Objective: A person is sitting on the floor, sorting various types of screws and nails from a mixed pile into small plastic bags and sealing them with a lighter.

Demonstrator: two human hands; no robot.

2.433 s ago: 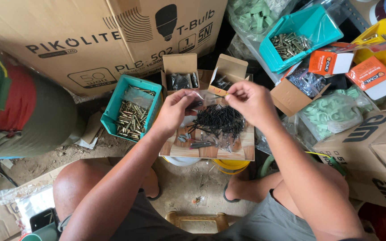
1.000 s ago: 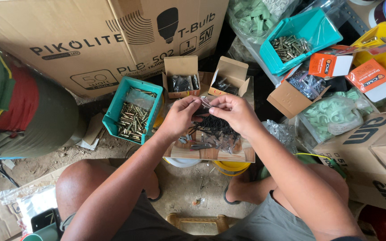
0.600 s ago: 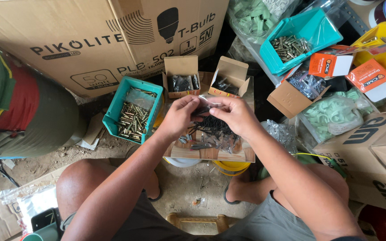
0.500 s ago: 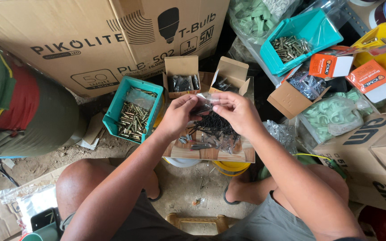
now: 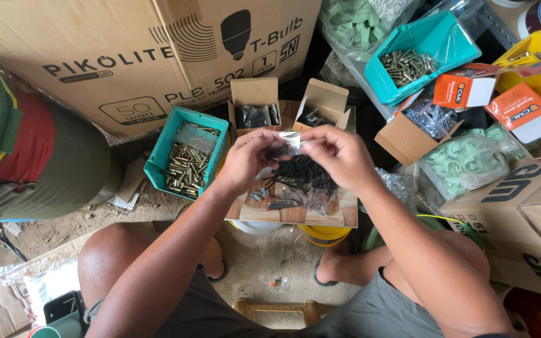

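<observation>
Grey shirt and bare knees are filling the bottom of the shot, with a little wooden stool [image 5: 275, 308] peeking out between the legs and a phone [image 5: 62, 305] lying off to the low left. Going up from there, both forearms are reaching forward over a wood board [image 5: 292, 215] that's sitting on a couple of buckets. A pile of black screws [image 5: 300, 178] is lying on that board, directly under the hands, spread mostly left to right.

The left hand [image 5: 248, 159] and right hand [image 5: 339, 153] are meeting at the middle, both pinching a small clear bag [image 5: 288, 143] between thumb and fingertips. The bag is sitting right between them, above the pile, its long side running roughly hand to hand, so neither hand is really nearer, they're sharing it. The rest of the fingers are curling loosely; can't tell if there's anything inside the bag.

Just beyond the hands, two small open cardboard boxes [image 5: 255, 107] are standing side by side with dark screws in them. Left of those, a teal bin [image 5: 186, 159] is holding brassy screws. Further back right, another teal bin, some orange boxes [image 5: 463, 91] and bags of pale green clips [image 5: 464, 164]. A big carton [image 5: 139, 56] is closing off the back.
</observation>
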